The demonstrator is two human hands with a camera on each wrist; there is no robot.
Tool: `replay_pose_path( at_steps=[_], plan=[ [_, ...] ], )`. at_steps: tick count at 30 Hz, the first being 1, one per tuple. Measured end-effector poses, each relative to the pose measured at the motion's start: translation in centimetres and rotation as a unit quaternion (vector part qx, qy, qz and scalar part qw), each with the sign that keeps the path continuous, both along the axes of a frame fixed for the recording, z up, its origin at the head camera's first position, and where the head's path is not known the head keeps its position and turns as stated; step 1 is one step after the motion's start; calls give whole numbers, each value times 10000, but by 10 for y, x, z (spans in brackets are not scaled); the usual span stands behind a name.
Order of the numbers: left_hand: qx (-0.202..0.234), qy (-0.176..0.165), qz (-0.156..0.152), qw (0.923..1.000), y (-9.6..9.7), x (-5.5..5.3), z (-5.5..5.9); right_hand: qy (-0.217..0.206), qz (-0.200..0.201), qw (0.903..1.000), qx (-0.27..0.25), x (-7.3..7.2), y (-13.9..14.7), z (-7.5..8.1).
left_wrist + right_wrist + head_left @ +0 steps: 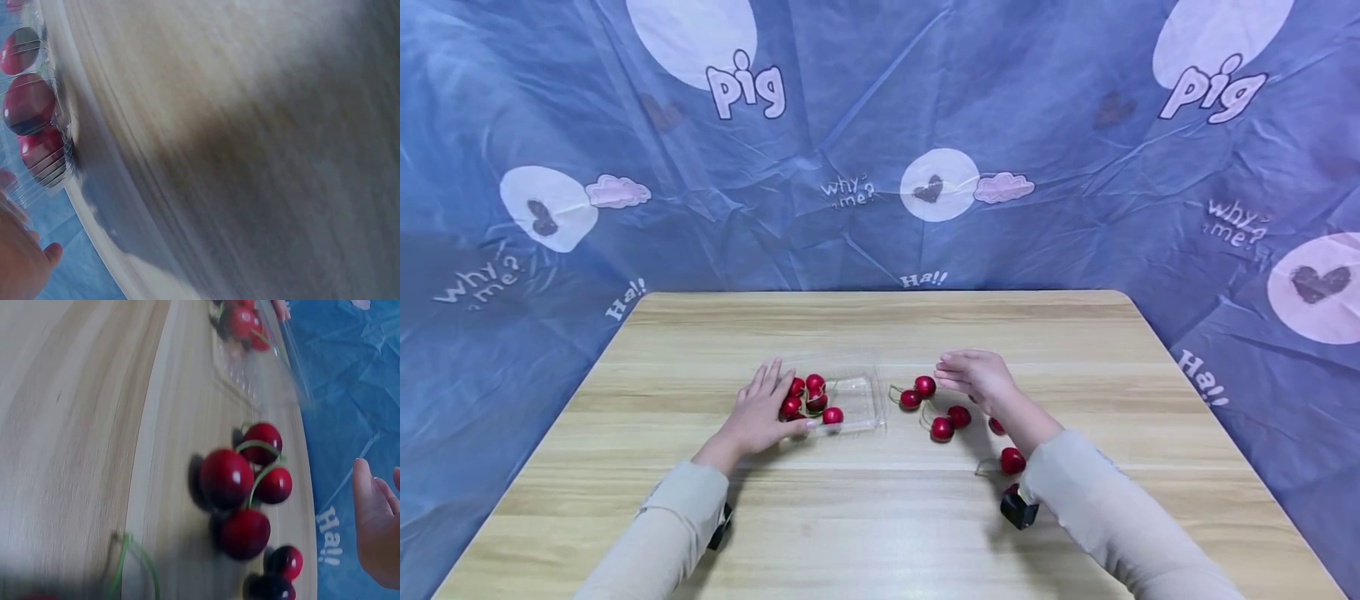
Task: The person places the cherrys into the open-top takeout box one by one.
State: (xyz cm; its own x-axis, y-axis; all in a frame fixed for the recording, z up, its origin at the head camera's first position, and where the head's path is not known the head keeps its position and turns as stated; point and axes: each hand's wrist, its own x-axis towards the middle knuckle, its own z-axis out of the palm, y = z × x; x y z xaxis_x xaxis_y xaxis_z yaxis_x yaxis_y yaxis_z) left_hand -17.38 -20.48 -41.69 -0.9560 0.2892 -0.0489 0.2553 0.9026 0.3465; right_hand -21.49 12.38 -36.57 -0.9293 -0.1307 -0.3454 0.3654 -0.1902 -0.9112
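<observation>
A clear plastic box lies on the table with several red cherries in its left part. My left hand rests at the box's left end, fingers spread and thumb along the near side. My right hand is held over the table right of the box, fingers extended toward the left, with nothing seen in it. Just left of its fingertips lies a stemmed cherry pair, and a second pair lies nearer to me. In the right wrist view loose cherries lie between hand and box.
Another cherry with a stem lies beside my right forearm, and one more shows partly behind the wrist. The wooden table ends at a blue printed cloth at the back and sides.
</observation>
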Motion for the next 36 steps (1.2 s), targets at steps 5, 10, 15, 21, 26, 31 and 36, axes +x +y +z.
replay_pose_path(
  at_steps=[5,10,15,21,26,31,36],
  plan=[
    [50,-36,6,10000,0,1,0,17,20,10000,66,0,17,0],
    [50,-18,-25,10000,0,0,-2,44,106,9998,130,-2,32,-1],
    [39,21,-13,10000,0,0,-3,24,70,10000,-34,-4,45,-2],
    [-15,-43,-4,10000,-1,-1,-4,-26,-4,9999,-132,-8,58,-2],
    [20,-65,31,10000,0,-2,-2,-49,-83,9998,-192,-12,67,-4],
    [52,-7,30,10000,0,-2,-2,-119,-132,9996,-197,-15,72,-7],
    [53,-20,43,10000,0,-2,-4,-147,-182,9997,-99,-19,77,-13]
  ],
)
